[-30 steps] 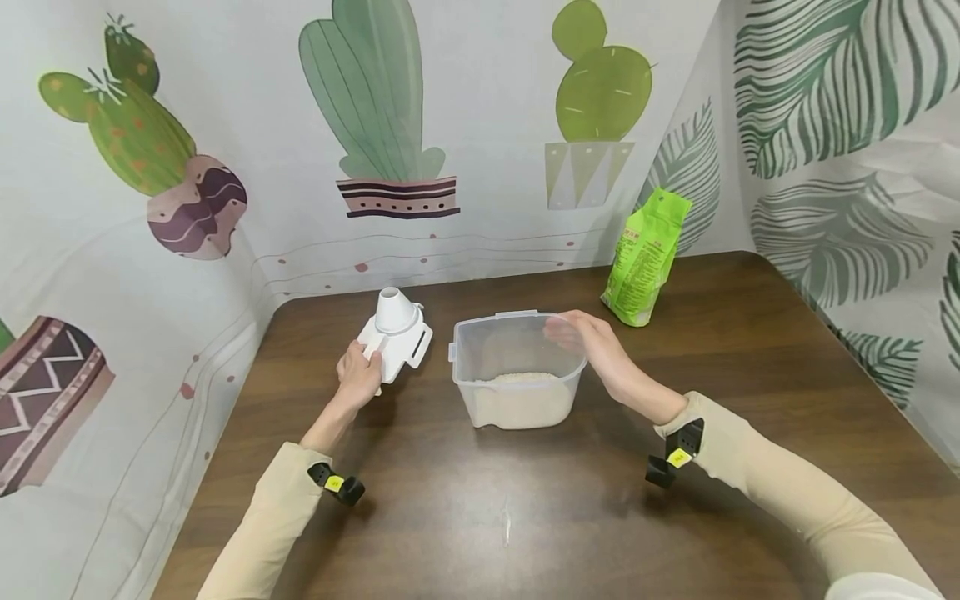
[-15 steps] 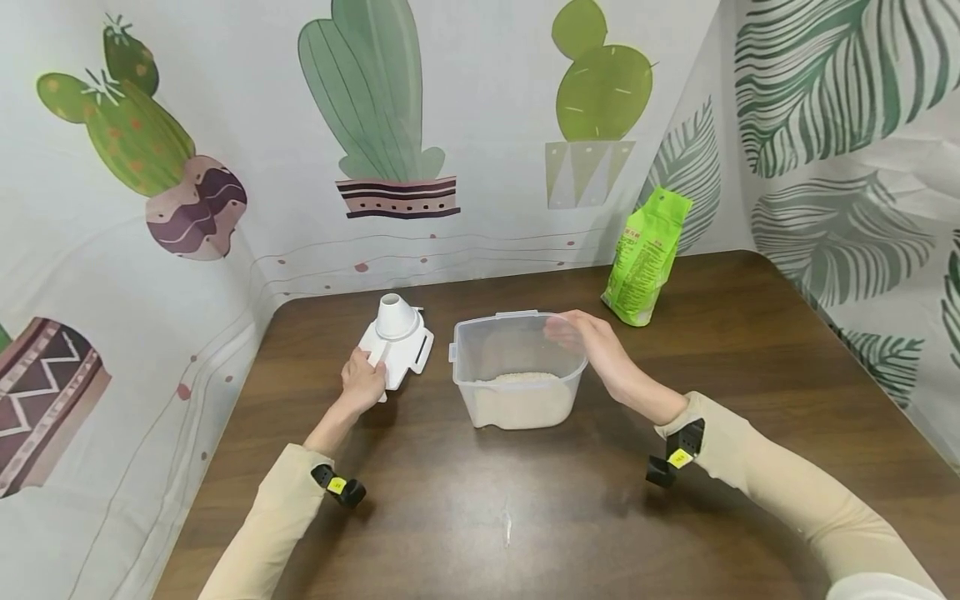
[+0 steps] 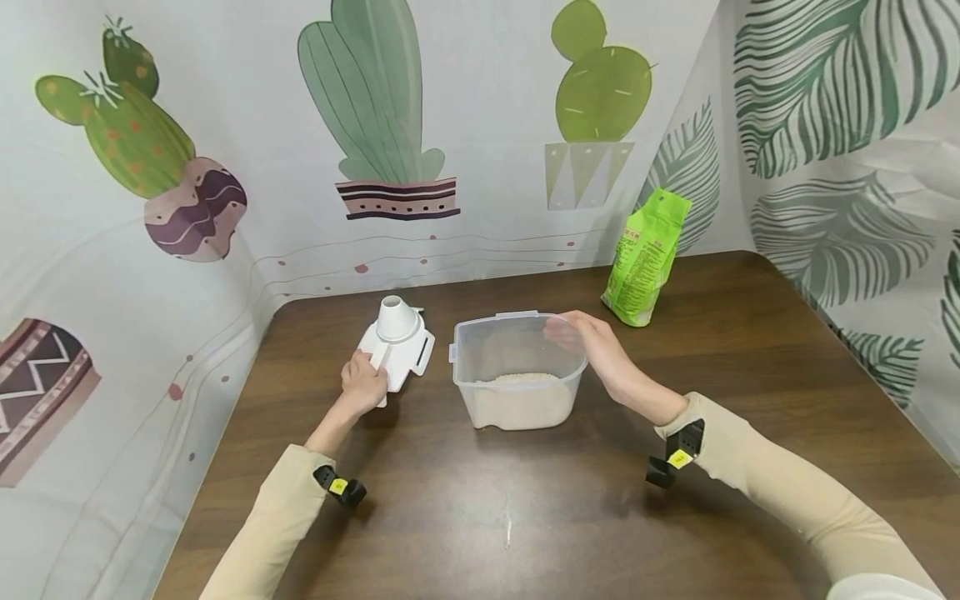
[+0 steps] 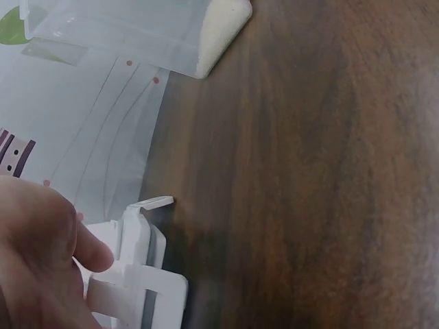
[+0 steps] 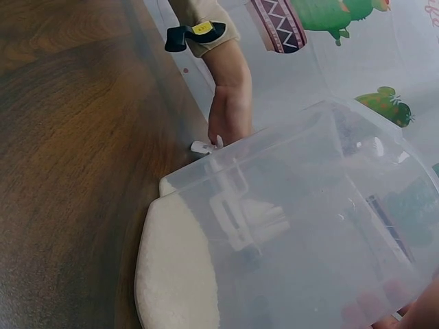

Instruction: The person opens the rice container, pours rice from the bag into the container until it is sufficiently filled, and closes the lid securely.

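Observation:
A translucent plastic bin (image 3: 517,354), open at the top, stands mid-table with white rice-like grains (image 3: 525,400) in its lower part. My right hand (image 3: 600,346) rests along the bin's right rear side, its fingers fairly straight and partly seen through the wall. To the left of the bin is a white plastic lid (image 3: 401,354) with a cone-shaped spout on top, lying about level at the table. My left hand (image 3: 363,383) holds the lid's near left edge. The left wrist view shows the thumb (image 4: 92,250) over the lid; the other fingers are largely hidden there.
A bright green printed bag (image 3: 647,258) stands upright at the back right of the brown wooden table (image 3: 510,517). A fabric backdrop (image 3: 487,100) with cactus and leaf prints rises behind and beside the table.
My left hand has lowered the white lid from a slight tilt to nearly flat and shifted a little. The right hand and the bin have stayed still.

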The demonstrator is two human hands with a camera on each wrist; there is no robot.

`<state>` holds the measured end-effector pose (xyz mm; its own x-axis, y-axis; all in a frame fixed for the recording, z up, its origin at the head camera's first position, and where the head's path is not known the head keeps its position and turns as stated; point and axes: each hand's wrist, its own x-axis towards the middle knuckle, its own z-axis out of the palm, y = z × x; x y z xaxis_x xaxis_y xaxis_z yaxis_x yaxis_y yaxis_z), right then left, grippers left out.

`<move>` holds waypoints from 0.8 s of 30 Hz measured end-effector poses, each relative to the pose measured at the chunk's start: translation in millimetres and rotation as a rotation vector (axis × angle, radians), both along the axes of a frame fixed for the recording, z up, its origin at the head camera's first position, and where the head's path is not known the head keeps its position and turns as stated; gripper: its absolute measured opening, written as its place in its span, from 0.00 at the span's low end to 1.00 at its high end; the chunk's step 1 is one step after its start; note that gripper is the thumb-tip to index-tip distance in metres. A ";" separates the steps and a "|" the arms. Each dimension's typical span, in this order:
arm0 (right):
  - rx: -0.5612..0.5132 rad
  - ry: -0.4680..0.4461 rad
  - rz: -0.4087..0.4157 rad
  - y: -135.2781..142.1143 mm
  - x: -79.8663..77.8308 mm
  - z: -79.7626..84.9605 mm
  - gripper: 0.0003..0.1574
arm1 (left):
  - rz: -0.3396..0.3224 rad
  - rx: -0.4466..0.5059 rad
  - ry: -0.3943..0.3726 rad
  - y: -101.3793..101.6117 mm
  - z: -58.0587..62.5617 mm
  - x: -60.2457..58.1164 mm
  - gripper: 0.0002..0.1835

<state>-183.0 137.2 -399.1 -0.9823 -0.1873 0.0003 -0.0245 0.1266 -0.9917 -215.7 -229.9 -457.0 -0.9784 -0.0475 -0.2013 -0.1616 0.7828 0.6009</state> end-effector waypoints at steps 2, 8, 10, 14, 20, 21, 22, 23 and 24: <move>-0.005 -0.001 -0.004 -0.1 0.1 -0.1 0.28 | -0.013 -0.018 0.005 -0.2 1.6 0.6 0.28; -0.004 -0.005 -0.003 -0.4 0.5 0.3 0.29 | -0.038 -0.065 0.031 1.1 8.6 3.0 0.35; -0.004 -0.007 -0.006 -0.5 0.2 -0.2 0.29 | -0.046 -0.070 0.037 2.5 11.5 3.8 0.36; -0.012 -0.006 -0.005 -0.6 0.1 -1.1 0.29 | -0.064 -0.026 0.054 9.0 20.1 6.8 0.36; -0.031 -0.001 -0.002 -0.2 -0.2 -2.1 0.29 | -0.087 0.072 0.149 26.8 31.0 11.2 0.31; -0.030 0.002 -0.003 -0.3 -0.2 -2.3 0.29 | -0.078 0.091 0.166 30.4 32.5 12.2 0.29; -0.028 0.007 -0.004 -0.4 -0.2 -2.6 0.29 | -0.072 0.108 0.179 33.4 33.5 12.9 0.28; -0.026 0.010 -0.004 -0.5 -0.1 -2.8 0.29 | -0.066 0.133 0.186 36.3 34.7 14.0 0.26; -0.023 0.012 -0.005 -0.6 -0.1 -3.1 0.30 | -0.059 0.160 0.192 39.3 35.9 15.3 0.24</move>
<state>-183.1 136.6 -402.2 -0.9831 -0.1825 0.0168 -0.0363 0.1040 -0.9939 -200.5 -190.7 -421.1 -0.9995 0.0285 -0.0122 0.0104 0.6803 0.7329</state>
